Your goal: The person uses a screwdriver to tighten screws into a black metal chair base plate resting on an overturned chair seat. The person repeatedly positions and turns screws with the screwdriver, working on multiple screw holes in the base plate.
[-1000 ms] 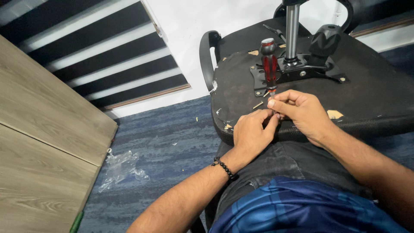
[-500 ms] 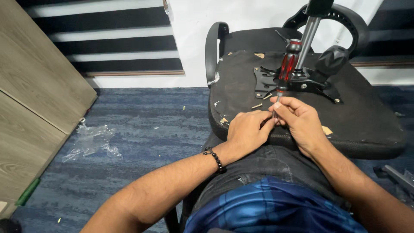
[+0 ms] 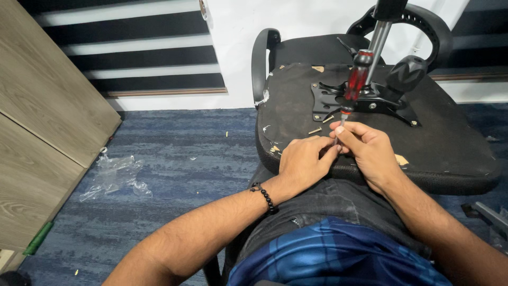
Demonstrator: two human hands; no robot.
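Screwdriver [image 3: 355, 79], red and black in the handle, stands over the upturned chair seat [image 3: 455, 153] in the head view, its only view, at about 1 o'clock from the two hands. Its long axis runs from the handle at upper right down to the thin shaft at lower left, tilted a little off upright, and the shaft's low end meets the right hand [image 3: 369, 151]. That hand's thumb and forefinger are pressed together in a pinch at the shaft's tip; whether a screw sits between them cannot be told. The left hand [image 3: 304, 161] lies just beside it at 9 o'clock, fingers curled and touching the right fingertips at the same spot, so both hands are equally near the tip, while the handle is free of either and nearer the right. A bead bracelet [image 3: 263, 197] circles the left wrist. On the seat at 12 o'clock from the hands sits a black metal plate [image 3: 338, 100] with a steel column [image 3: 377, 45] rising from it, and loose screws [image 3: 316, 130] lie between the plate and the hands. Off at 9 o'clock, a crumpled plastic bag [image 3: 114, 175] rests on the blue carpet [image 3: 180, 159] near a wooden cabinet [image 3: 42, 132].
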